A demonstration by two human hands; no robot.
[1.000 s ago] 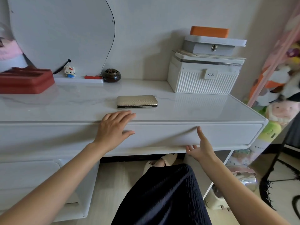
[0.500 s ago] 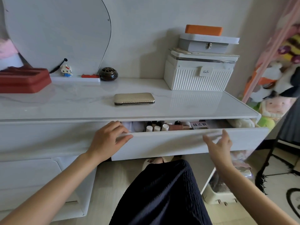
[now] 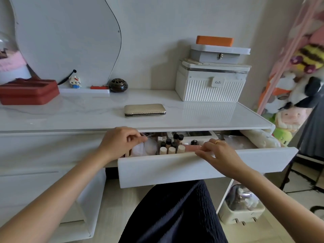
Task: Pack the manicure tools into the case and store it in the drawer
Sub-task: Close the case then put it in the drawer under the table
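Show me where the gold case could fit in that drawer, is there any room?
The drawer looks crowded: bottles fill the middle, and white pouches sit by the left hand. The roomiest patch seems to lie between the right hand and the white roll. The gold case waits on the tabletop.
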